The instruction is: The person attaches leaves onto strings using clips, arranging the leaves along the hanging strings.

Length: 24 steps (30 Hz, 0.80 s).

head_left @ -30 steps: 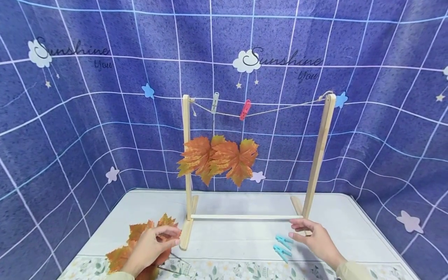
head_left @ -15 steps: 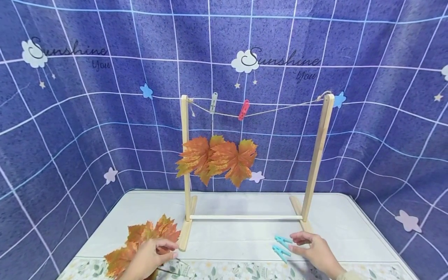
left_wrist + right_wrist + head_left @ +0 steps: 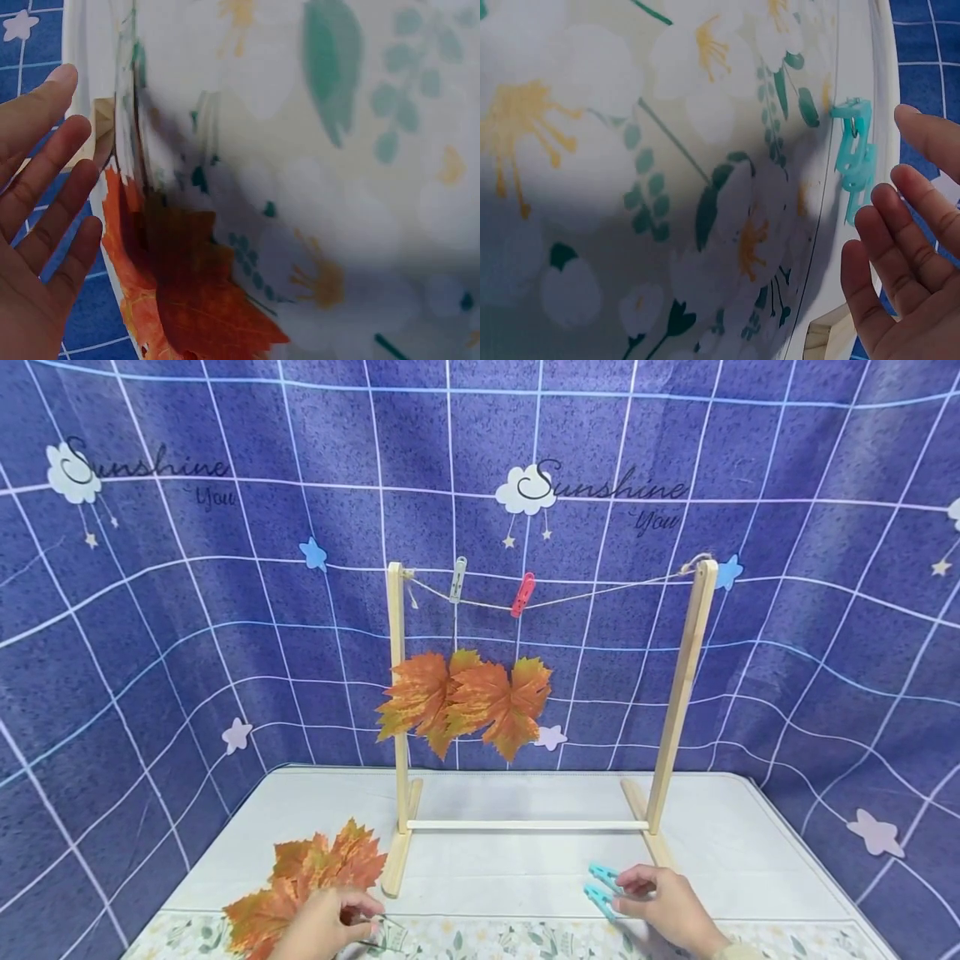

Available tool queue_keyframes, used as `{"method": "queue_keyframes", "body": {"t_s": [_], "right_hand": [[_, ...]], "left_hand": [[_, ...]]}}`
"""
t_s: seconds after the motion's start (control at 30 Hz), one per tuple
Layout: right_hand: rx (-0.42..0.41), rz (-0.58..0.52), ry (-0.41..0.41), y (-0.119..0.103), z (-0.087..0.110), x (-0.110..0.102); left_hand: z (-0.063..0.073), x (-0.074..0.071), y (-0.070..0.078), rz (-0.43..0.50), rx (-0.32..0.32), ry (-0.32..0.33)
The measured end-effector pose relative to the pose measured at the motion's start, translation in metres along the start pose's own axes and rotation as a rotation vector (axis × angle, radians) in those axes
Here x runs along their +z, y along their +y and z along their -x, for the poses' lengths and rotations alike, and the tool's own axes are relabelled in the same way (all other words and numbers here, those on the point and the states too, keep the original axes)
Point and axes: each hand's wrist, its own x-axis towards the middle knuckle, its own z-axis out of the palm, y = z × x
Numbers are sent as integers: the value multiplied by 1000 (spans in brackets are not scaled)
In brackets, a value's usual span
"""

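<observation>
My left hand (image 3: 327,924) is over the loose orange maple leaves (image 3: 288,881) at the table's left front. Its fingers are spread apart in the left wrist view, above the thin leaf stems (image 3: 137,112), with nothing held. At the right, my right hand (image 3: 663,906) hovers beside two turquoise clothespins (image 3: 602,900). Its fingers are loosely bent and apart from the clothespins (image 3: 855,150) in the right wrist view. Two maple leaves (image 3: 498,706) hang from a string, under a grey clothespin (image 3: 458,580) and a red clothespin (image 3: 522,595).
A wooden frame (image 3: 678,702) with a low crossbar (image 3: 525,825) stands on the white table (image 3: 510,868). The string (image 3: 600,592) sags between its posts. A floral cloth (image 3: 487,937) covers the front edge; a blue checked curtain (image 3: 600,677) surrounds the back and sides.
Both hands have moved lower, toward the table's front. My right hand has come down from the frame's foot to beside the turquoise clothespins; my left has come down toward the leaf stems.
</observation>
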Motion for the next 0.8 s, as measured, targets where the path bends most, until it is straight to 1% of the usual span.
{"method": "queue_keyframes", "body": {"t_s": [0.1,0.13,0.2,0.27,0.37,0.43,0.5,0.6,0.8], "right_hand": [[-39,13,-9,0,0,2],[-43,14,-11,0,1,2],[-47,18,-13,0,1,3],[-39,26,-17,0,0,4],[-42,46,-21,2,0,6],[-50,53,-25,3,0,6],[-60,59,-31,3,0,7],[-69,64,-37,2,0,8],[-41,109,-36,-1,0,9]], "left_hand": [[-1,1,-2,-36,-18,-41],[-1,1,-2,-51,-11,-52],[-1,1,-3,-88,9,-67],[-1,1,-2,-119,12,-79],[-2,2,0,-166,-13,-102],[-3,3,1,-190,-14,-114],[-4,4,1,-227,9,-116],[-4,5,0,-275,53,-102],[-3,6,-2,-305,79,-91]]}}
